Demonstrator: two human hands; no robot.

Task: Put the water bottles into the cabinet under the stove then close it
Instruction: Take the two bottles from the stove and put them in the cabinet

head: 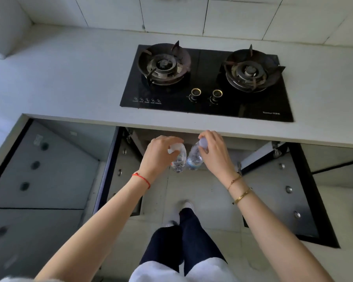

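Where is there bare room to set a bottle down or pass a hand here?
Free: the grey countertop left of the black glass gas stove, and its front strip. Crowded: the cabinet opening between the two open doors, where the left hand and right hand each hold a clear plastic water bottle side by side.

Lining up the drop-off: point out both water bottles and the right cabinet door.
left water bottle (179,159), head view, clear body
right water bottle (194,157), head view, clear body
right cabinet door (283,196), head view, inner panel

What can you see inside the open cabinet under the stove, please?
Little: the countertop covers most of the cabinet. Only a strip of its upper interior and the door hinges show. The left hand and right hand each hold a water bottle in front of it.
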